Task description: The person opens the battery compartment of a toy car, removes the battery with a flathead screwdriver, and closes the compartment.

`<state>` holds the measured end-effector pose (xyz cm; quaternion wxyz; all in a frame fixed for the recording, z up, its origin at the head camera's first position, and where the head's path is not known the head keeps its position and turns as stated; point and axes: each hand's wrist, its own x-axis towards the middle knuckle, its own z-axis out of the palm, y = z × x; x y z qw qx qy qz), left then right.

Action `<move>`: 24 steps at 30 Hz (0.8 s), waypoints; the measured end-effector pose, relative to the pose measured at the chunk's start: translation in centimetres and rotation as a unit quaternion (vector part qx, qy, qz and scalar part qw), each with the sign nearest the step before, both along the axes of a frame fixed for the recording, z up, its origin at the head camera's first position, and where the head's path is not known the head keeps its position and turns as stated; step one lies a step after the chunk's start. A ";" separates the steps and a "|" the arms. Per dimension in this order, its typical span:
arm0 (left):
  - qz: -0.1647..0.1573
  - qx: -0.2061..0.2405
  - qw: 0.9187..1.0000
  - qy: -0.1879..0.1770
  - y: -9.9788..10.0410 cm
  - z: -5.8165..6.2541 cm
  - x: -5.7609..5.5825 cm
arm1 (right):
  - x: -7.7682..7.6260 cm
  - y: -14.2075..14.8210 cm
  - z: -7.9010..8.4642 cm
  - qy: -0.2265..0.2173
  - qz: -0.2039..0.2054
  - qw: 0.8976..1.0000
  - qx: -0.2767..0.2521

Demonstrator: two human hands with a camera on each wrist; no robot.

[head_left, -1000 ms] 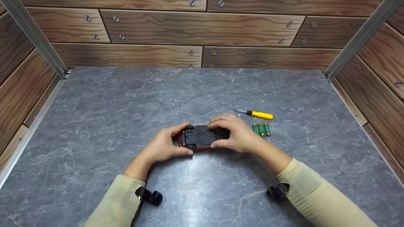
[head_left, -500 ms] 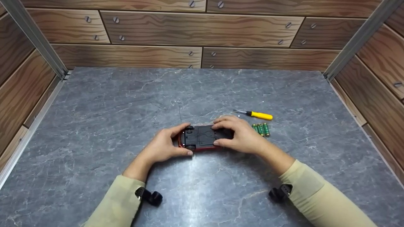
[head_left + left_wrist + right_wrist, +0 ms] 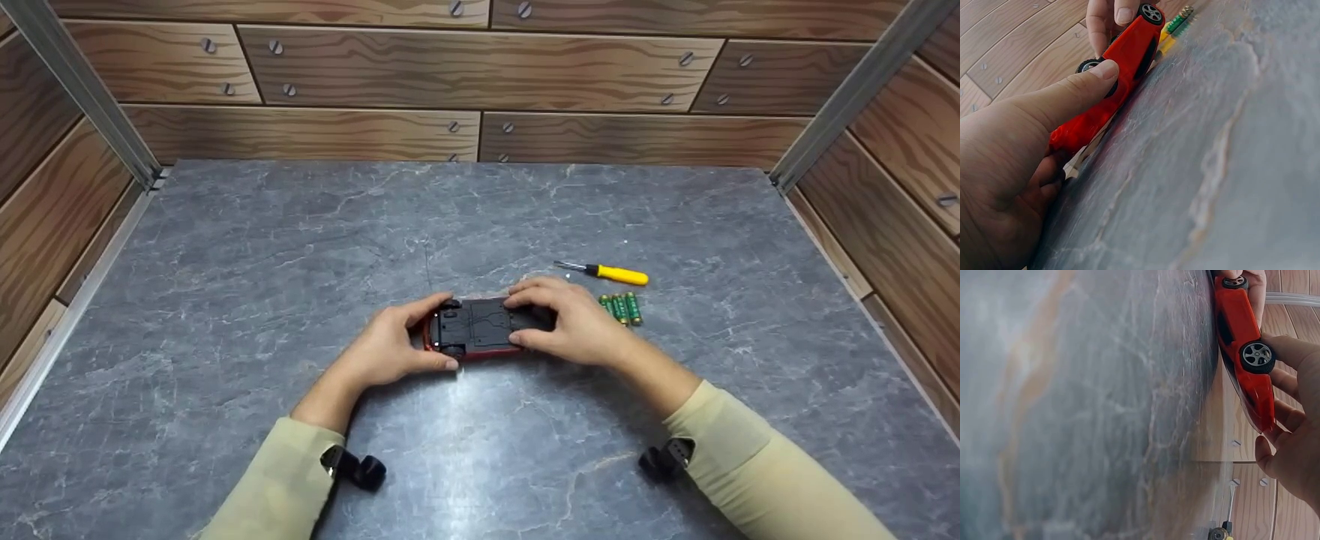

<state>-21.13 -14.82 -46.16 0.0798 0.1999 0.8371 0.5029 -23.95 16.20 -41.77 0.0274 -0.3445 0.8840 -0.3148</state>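
A red toy car [image 3: 491,325] lies upside down on the table, its black underside facing up. My left hand [image 3: 386,345] grips its left end, with the thumb along the near side by a wheel [image 3: 1093,66] and the forefinger at the far side. Over the right end my right hand [image 3: 574,321] rests, thumb and fingertips on the underside near the edges. Its palm hides that end in the head view. In the right wrist view the thumb touches the car beside the silver-spoked wheel [image 3: 1257,354], and the other fingers are behind the body.
Several green batteries [image 3: 620,308] lie side by side just right of my right hand. Behind them is a screwdriver [image 3: 621,274] with a yellow handle. Small white specks lie near it. Wood-patterned walls [image 3: 480,71] close off the back and sides of the grey marbled table [image 3: 300,225].
My right hand has slid slightly right along the car, baring a little more of the underside. Over the last half second it barely moves. The left hand and the car stay put.
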 end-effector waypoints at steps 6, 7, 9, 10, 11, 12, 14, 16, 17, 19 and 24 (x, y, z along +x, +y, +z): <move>0.002 -0.005 1.000 0.006 0.2 0.0 0.1 | 0.2 0.0 0.0 -0.007 -0.006 1.000 0.007; 0.001 -0.005 1.000 0.007 0.2 0.1 0.1 | 0.2 0.0 0.0 -0.009 -0.008 1.000 0.009; 0.002 -0.005 1.000 0.008 0.2 0.1 0.2 | 0.3 0.0 0.1 -0.011 -0.012 1.000 0.013; 0.002 -0.006 1.000 0.008 0.2 0.1 0.2 | 0.3 0.0 0.1 -0.013 -0.013 1.000 0.015; 0.003 -0.007 1.000 0.008 0.2 0.1 0.2 | 0.3 -0.1 0.1 -0.015 -0.015 1.000 0.016; 0.004 -0.008 1.000 0.008 0.2 0.1 0.2 | 0.3 -0.1 0.2 -0.016 -0.017 1.000 0.016; 0.004 -0.009 1.000 0.007 0.2 0.2 0.2 | 0.3 -0.2 0.2 -0.018 -0.020 1.000 0.016; 0.005 -0.012 1.000 0.006 0.2 0.2 0.1 | 0.3 -0.3 0.2 -0.020 -0.023 0.999 0.015; 0.004 -0.012 1.000 0.005 0.2 0.2 0.1 | 0.2 -0.3 0.2 -0.021 -0.025 0.999 0.014; 0.003 -0.009 1.000 0.003 0.2 0.1 0.0 | 0.2 -0.3 0.1 -0.021 -0.027 0.999 0.014; 0.003 0.001 1.000 0.005 0.2 -0.1 -0.1 | 0.2 -0.1 -0.3 -0.010 -0.018 1.000 -0.005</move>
